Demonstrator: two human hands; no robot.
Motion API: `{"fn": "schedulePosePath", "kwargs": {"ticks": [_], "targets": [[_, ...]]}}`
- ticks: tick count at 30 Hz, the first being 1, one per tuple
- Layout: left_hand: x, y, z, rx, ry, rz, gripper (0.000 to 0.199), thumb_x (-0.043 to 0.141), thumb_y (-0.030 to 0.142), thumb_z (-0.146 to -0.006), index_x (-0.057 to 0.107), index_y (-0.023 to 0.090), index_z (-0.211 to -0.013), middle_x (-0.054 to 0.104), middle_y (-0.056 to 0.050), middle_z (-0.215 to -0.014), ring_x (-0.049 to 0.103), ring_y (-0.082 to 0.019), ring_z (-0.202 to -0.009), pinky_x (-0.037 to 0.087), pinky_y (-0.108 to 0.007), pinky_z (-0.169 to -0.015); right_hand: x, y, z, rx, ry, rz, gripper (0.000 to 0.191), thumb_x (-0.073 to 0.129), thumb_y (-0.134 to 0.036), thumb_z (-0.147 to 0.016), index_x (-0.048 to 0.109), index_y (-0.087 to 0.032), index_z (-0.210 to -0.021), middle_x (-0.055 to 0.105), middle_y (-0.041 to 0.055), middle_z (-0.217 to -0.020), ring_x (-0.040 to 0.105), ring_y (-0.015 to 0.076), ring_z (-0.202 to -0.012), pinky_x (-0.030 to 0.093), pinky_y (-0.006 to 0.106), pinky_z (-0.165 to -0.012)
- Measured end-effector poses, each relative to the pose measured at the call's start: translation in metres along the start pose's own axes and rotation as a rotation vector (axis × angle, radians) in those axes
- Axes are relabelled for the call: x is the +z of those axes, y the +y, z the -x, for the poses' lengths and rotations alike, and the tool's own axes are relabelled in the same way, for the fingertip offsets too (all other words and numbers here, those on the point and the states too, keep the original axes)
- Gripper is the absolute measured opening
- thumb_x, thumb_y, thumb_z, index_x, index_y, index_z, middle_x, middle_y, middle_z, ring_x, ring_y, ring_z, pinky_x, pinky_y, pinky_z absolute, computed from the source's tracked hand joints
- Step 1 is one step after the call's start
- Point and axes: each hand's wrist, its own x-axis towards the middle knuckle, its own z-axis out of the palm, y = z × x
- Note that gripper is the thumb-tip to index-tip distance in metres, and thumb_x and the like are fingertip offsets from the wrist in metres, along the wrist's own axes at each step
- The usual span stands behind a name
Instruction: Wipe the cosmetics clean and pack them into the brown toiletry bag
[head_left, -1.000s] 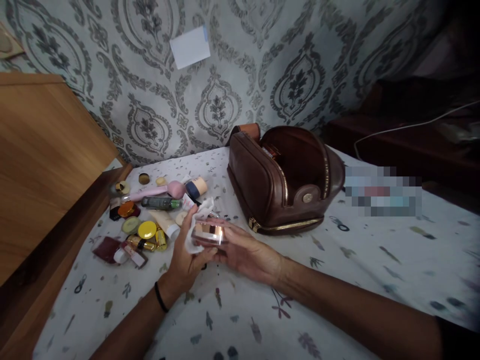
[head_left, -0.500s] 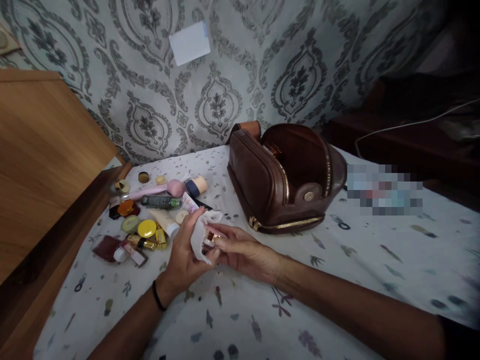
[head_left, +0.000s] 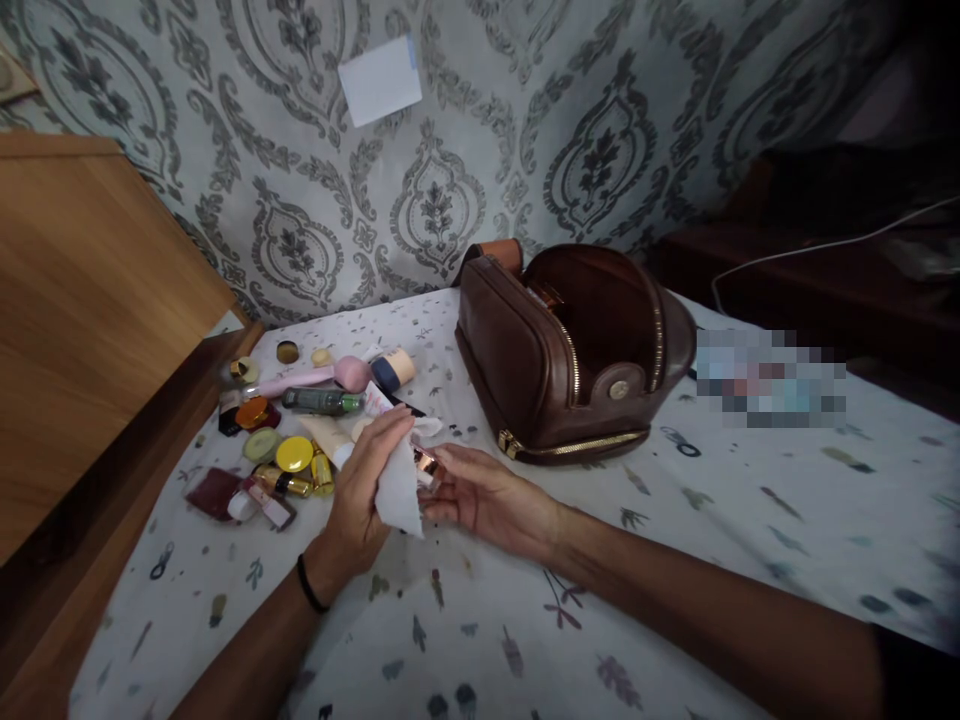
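My left hand (head_left: 365, 490) is closed around a white wipe (head_left: 399, 497), its back turned up and its fingers pointing away from me. Between both hands is a small clear container with a shiny copper-coloured part (head_left: 427, 468), which the wipe partly covers. My right hand (head_left: 491, 500) grips that container from the right, thumb above and fingers below. Just beyond my left hand lie a cream tube (head_left: 324, 436) and a dark green bottle (head_left: 315, 401). To the right of them stands a brown leather bag (head_left: 510, 360), its top unzipped and gaping.
Several cosmetics lie at the left, among them a round yellow container (head_left: 294, 455), a pink brush (head_left: 300, 381) and a dark red pouch-like item (head_left: 214, 494). A wooden cabinet (head_left: 97, 300) borders the left. A patterned cloth (head_left: 510, 610) covers the surface. A blurred patch (head_left: 772, 380) hides something at right.
My left hand has turned over, its back now up, and the wipe hangs lower across the container. My right fingers have opened out somewhat beneath it. The bag has not moved.
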Motion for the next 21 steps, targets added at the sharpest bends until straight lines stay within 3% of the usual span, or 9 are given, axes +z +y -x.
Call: {"fn": "schedulePosePath", "kwargs": {"ticks": [5,11,15,21], "targets": [[-0.0032,0.0039,-0.0012,0.043,0.011,0.008,0.047,0.056,0.043,-0.097,0.054,0.023,-0.139,0.06,-0.014,-0.137,0.056,-0.029,-0.13,0.044,-0.048,-0.111,0.0007,-0.0003,0.0002,0.012,-0.005,0.02,0.035,0.087,-0.037,-0.074,0.073,-0.018,-0.1,0.077,0.0021,-0.087,0.075,0.0141,-0.076,0.051,0.017,-0.059],[-0.0012,0.0046,0.0004,0.052,-0.042,-0.067,0.063,0.058,0.049,-0.094,0.042,0.022,-0.148,0.054,-0.017,-0.142,0.05,-0.031,-0.135,0.043,-0.049,-0.113,0.0028,0.0017,0.0006,0.025,0.016,0.038,0.048,0.088,-0.039,-0.072,0.07,-0.022,-0.113,0.076,-0.0015,-0.081,0.072,0.0106,-0.067,0.054,0.02,-0.063],[0.0027,0.0036,0.0015,0.023,-0.06,-0.154,0.076,0.068,0.044,-0.088,0.034,0.021,-0.152,0.052,-0.018,-0.141,0.05,-0.032,-0.134,0.043,-0.05,-0.111,0.0025,0.0038,0.0011,0.019,0.016,0.048,0.042,0.087,-0.036,-0.073,0.069,-0.02,-0.107,0.072,-0.0044,-0.075,0.067,0.0075,-0.064,0.054,0.021,-0.066],[0.0025,-0.001,0.0025,0.005,-0.068,-0.104,0.071,0.07,0.037,-0.088,0.038,0.023,-0.15,0.055,-0.015,-0.141,0.053,-0.03,-0.131,0.046,-0.045,-0.109,0.0005,0.0035,0.0013,0.034,-0.031,0.102,0.038,0.08,-0.049,-0.079,0.061,-0.018,-0.09,0.069,-0.0028,-0.072,0.068,0.0118,-0.067,0.055,0.026,-0.066]]}}
